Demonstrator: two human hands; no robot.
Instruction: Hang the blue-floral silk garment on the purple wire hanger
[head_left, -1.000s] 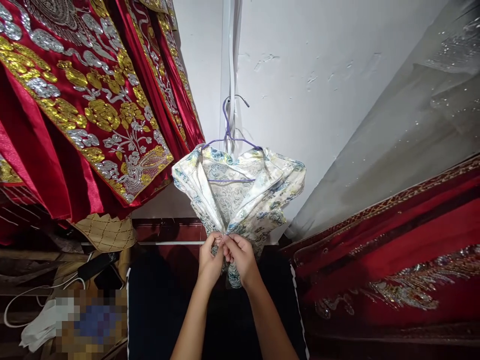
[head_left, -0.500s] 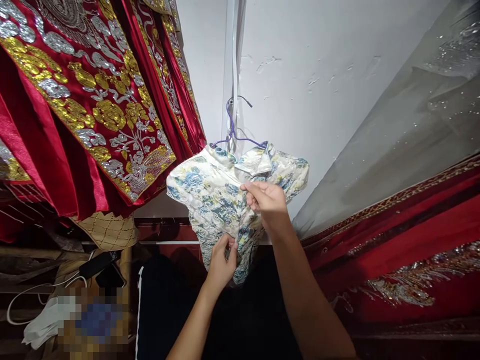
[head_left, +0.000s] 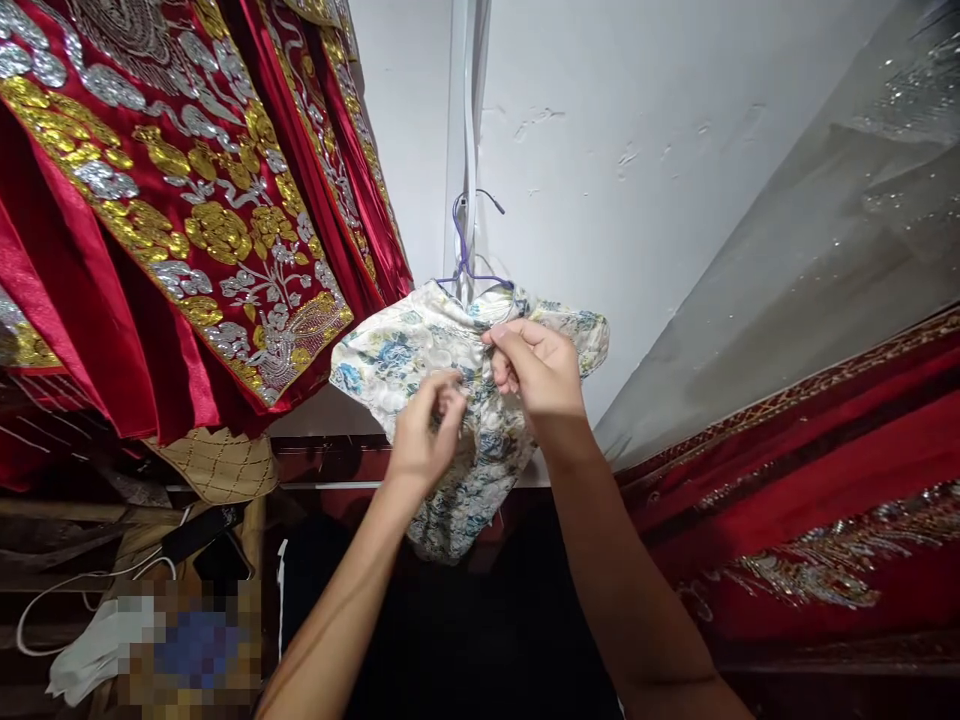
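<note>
Right hand [head_left: 538,368] pinches the collar of the small cream satin garment with blue flowers [head_left: 405,355], hung on a purple wire hanger [head_left: 466,262] against the white wall [head_left: 637,130]. Left hand [head_left: 424,435], fingers narrowed, grips its front. Red embroidered robes [head_left: 172,220] hang just beside.

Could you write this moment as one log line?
left hand: pinching floral garment front | right hand: gripping garment near collar | garment: on purple hanger | beside: red embroidered robes
</note>
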